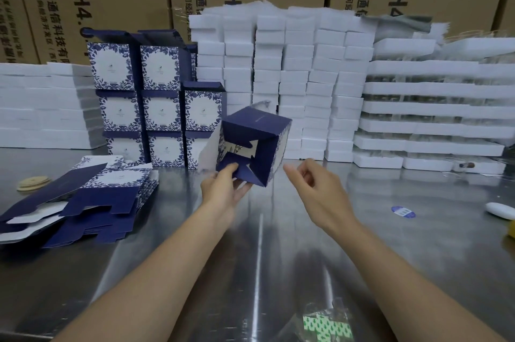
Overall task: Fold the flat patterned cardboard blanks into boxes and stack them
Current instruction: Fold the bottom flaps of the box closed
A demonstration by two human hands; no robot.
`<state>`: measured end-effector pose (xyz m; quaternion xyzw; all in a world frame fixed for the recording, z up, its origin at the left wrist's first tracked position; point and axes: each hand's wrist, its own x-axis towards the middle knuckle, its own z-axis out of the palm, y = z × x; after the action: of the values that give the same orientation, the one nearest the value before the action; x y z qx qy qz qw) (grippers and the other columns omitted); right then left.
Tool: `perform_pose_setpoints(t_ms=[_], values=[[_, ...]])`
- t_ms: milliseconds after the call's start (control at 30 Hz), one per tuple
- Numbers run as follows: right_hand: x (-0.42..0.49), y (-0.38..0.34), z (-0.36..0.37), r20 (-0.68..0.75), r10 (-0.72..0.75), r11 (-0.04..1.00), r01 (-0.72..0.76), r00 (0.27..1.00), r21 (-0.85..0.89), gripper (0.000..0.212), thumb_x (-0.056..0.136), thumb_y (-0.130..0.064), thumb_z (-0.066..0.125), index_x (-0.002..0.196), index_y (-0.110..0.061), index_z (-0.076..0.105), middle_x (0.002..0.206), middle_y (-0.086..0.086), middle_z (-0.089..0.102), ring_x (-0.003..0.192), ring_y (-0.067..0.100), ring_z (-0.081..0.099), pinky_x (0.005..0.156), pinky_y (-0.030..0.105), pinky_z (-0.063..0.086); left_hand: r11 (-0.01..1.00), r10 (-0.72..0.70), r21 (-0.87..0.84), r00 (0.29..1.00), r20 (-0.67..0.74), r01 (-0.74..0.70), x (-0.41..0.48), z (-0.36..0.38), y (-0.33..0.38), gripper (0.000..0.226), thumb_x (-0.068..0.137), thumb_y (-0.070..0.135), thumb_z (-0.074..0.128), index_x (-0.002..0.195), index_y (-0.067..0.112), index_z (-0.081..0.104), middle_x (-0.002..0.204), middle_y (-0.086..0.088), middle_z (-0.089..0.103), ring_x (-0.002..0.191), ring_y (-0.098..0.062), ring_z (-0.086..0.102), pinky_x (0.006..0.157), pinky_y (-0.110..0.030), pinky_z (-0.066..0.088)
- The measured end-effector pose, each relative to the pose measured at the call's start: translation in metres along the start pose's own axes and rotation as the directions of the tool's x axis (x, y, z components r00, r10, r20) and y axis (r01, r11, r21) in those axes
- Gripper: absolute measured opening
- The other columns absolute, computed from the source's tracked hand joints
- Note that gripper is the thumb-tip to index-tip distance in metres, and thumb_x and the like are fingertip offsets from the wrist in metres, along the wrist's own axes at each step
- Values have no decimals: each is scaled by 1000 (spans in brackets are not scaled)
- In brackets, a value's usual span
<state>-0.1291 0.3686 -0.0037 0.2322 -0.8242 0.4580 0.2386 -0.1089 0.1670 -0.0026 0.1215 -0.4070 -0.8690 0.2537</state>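
Note:
My left hand [225,188] grips the lower corner of a navy and floral box [255,143], held tilted above the steel table with its folded bottom flaps facing me. Just right of the box hovers my right hand [315,188], fingers loosely curled, holding nothing and not touching the box. A pile of flat patterned blanks [83,202] lies on the table at the left. Behind it, folded boxes [161,107] with white centres and blue leaf borders stand stacked three high in columns, their top flaps up.
White foam blocks [292,77] are stacked along the back, with white trays [432,110] at right and brown cartons behind. On the steel table [278,244] lie a round beige disc [33,182], a blue sticker [402,212], a white object [500,210] and a green-patterned wrapper [326,327].

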Motion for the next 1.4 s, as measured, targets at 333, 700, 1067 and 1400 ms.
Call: perform_pose_setpoints(t_ms=[333, 700, 1067, 1400], values=[[-3, -11, 8, 225, 196, 923, -257, 954, 286, 37, 103, -40, 64, 88, -7, 73, 59, -5, 62, 54, 12, 62, 52, 21, 41, 969, -197, -109, 958, 209, 223, -16, 12, -2, 18, 100, 3, 67, 117, -2, 65, 97, -16, 80, 87, -23, 81, 73, -32, 66], [0, -22, 4, 281, 356, 660, -453, 891, 599, 26, 102, -20, 63, 82, -7, 72, 57, 0, 54, 49, 14, 51, 55, 26, 39, 979, -175, 162, 925, 338, 126, -29, 17, -11, 20, 102, 24, 69, 107, 6, 75, 111, -7, 80, 108, -20, 77, 75, -30, 63], [-1, -26, 6, 307, 344, 609, -460, 887, 646, 25, 99, -26, 65, 81, -11, 75, 59, 1, 53, 52, 15, 50, 52, 22, 45, 875, -159, 478, 891, 424, -71, -42, 22, -13, 28, 99, 42, 67, 85, 19, 72, 72, 4, 59, 71, -11, 64, 66, -27, 45], [-4, -29, 7, 340, 322, 636, -468, 884, 614, 27, 95, -34, 65, 76, -17, 69, 63, 2, 54, 55, 16, 51, 57, 28, 41, 895, -133, 443, 914, 383, -56, -41, 22, -12, 34, 98, 34, 67, 65, 24, 67, 67, 1, 58, 66, -12, 61, 68, -31, 42]])
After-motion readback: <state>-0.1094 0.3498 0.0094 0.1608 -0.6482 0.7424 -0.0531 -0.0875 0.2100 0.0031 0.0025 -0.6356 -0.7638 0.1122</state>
